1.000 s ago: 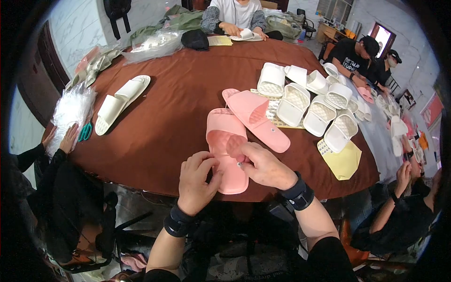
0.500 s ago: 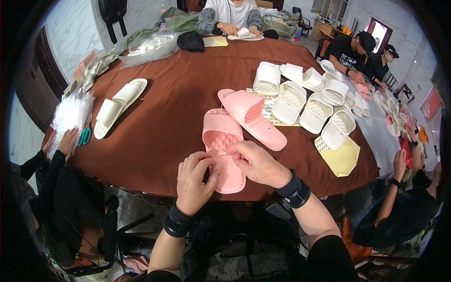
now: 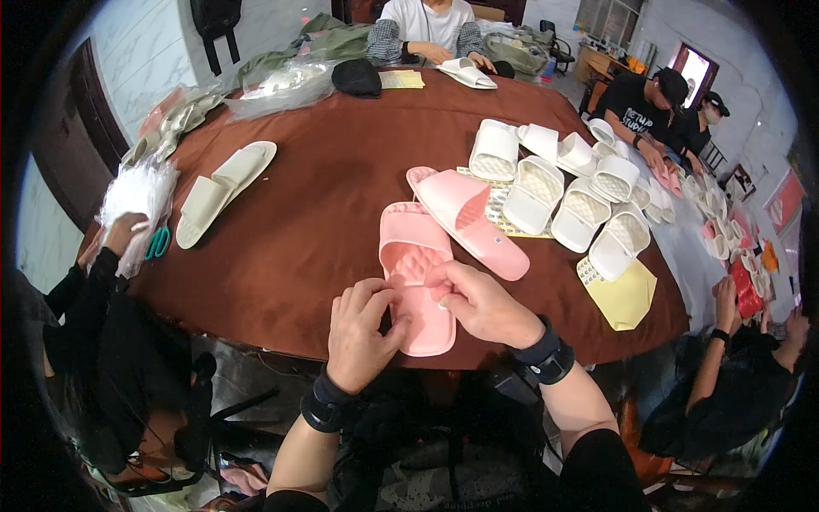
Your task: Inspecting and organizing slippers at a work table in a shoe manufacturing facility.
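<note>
In the head view, the only one we have, we see a pink slide (image 3: 429, 328) lying sole down on the brown-clothed tabletop (image 3: 316, 213), its heel end pointing to the near edge, about midway along it. We judge it lies that way so that both our hands meet over its insole without stretching, with the strap turned away and the heel half exposed.

Our left hand (image 3: 357, 341) is curled at the slide's left side, thumb and forefinger held apart with a gap between them; it seems set there to steady the slide rather than to grip it. Our right hand (image 3: 490, 309) comes over the slide's right side with its fingers drawn narrow, low over the insole just behind the strap. We cannot tell whether their tips pinch something small.

A second pink slide (image 3: 478, 226) slants just beyond, overlapping the first one's strap side, probably kept close to its mate and within easy reach. The patterned sheet (image 3: 497, 205) shows between it and the white slides (image 3: 580, 222), which are bunched toward the right edge, perhaps to leave our working patch by the near edge uncrowded. Near the right end of the near edge a yellow sheet (image 3: 621, 303) is partly covered by a white slide. Teal-handled scissors (image 3: 157, 243) lie by the left edge, next to a co-worker's hand (image 3: 126, 226) on a clear plastic bundle (image 3: 136, 192)
</note>
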`<state>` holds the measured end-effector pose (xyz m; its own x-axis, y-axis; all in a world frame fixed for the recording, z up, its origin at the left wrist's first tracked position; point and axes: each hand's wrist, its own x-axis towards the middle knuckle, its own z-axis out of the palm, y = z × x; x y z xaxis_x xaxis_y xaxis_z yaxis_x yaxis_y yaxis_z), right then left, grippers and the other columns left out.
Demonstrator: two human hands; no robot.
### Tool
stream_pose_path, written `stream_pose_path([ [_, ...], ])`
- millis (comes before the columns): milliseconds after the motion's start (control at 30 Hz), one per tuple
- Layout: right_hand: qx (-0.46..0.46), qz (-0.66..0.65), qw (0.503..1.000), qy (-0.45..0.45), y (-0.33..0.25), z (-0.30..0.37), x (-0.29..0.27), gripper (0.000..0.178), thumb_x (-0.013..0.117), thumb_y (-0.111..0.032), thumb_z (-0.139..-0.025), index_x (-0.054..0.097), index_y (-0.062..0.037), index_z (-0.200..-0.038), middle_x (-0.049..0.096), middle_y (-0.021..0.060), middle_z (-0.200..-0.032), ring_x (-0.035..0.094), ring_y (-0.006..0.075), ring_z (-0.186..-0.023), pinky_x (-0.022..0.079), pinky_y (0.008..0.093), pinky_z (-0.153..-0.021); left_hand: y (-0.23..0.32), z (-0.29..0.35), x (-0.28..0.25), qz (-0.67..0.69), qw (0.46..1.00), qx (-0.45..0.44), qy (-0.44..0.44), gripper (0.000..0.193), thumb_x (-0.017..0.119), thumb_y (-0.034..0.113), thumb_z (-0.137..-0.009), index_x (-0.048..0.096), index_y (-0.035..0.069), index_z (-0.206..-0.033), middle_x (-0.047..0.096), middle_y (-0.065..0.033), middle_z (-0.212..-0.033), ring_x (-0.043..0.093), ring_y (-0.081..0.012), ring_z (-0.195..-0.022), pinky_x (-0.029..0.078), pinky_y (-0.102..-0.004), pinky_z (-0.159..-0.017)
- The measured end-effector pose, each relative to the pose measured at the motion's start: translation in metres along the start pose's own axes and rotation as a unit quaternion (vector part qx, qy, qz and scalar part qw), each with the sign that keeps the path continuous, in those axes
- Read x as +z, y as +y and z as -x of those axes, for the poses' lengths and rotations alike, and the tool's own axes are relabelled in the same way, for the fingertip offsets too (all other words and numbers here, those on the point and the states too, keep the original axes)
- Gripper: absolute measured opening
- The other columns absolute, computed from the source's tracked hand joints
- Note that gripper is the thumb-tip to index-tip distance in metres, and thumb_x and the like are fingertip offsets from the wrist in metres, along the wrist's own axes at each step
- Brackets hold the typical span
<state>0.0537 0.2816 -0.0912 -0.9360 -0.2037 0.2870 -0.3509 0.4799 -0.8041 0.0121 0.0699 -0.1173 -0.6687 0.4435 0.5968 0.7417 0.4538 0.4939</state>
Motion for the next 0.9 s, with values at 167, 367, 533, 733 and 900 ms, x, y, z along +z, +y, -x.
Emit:
stream_pose_path([
  [167, 0.032, -0.122, 0.992, 0.004, -0.018, -0.015, 0.002, 0.025, 0.057, 0.002, -0.087, 0.056, -0.0001, -0.112, 0.060, 0.0095, -0.100, 0.059, 0.0171, -0.086, 0.049, 0.0311, -0.081, -0.006, 0.000, -0.001, 0.009, 1.000, 0.022, -0.001, 0.034, 0.077, 0.012, -0.070, 0.063, 0.007, -0.101, 0.063, -0.0078, -0.111, 0.058, -0.0277, -0.096, 0.043, -0.0377, -0.081],
  [367, -0.008, 0.001, 1.000, -0.010, -0.004, -0.035, 0.025, 0.016, 0.056, -0.001, -0.085, 0.058, 0.0018, -0.100, 0.063, 0.0183, -0.097, 0.063, 0.0320, -0.088, 0.049, 0.0403, -0.082, -0.008, 0.001, -0.001, 0.058, 0.998, 0.008, 0.008, 0.035, 0.073, 0.006, -0.070, 0.060, 0.006, -0.103, 0.063, -0.0084, -0.109, 0.059, -0.0287, -0.095, 0.043, -0.0374, -0.081],
  [533, 0.002, 0.049, 0.999, -0.017, -0.002, -0.035, 0.030, 0.017, 0.057, -0.001, -0.083, 0.057, 0.0009, -0.100, 0.063, 0.0188, -0.094, 0.061, 0.0353, -0.094, 0.046, 0.0424, -0.086, -0.007, 0.001, -0.003, 0.062, 0.998, 0.000, 0.009, 0.032, 0.072, 0.004, -0.070, 0.060, 0.006, -0.100, 0.064, -0.0085, -0.107, 0.059, -0.0290, -0.093, 0.043, -0.0371, -0.079],
  [733, -0.056, 0.126, 0.990, 0.008, -0.001, -0.032, 0.036, 0.017, 0.056, 0.004, -0.081, 0.054, 0.0008, -0.098, 0.058, 0.0155, -0.097, 0.062, 0.0303, -0.090, 0.051, 0.0370, -0.081, -0.008, 0.002, -0.002, 0.065, 0.998, -0.002, 0.008, 0.032, 0.073, 0.003, -0.070, 0.058, 0.006, -0.098, 0.063, -0.0094, -0.108, 0.059, -0.0300, -0.096, 0.043, -0.0378, -0.081],
  [900, -0.026, 0.092, 0.995, -0.001, 0.005, -0.034, 0.036, 0.017, 0.057, 0.004, -0.082, 0.053, 0.0003, -0.098, 0.059, 0.0141, -0.095, 0.064, 0.0278, -0.088, 0.051, 0.0364, -0.080, -0.007, 0.003, -0.004, 0.065, 0.998, -0.001, 0.000, 0.032, 0.073, 0.002, -0.070, 0.058, 0.006, -0.098, 0.063, -0.0105, -0.109, 0.059, -0.0310, -0.099, 0.043, -0.0384, -0.084],
])
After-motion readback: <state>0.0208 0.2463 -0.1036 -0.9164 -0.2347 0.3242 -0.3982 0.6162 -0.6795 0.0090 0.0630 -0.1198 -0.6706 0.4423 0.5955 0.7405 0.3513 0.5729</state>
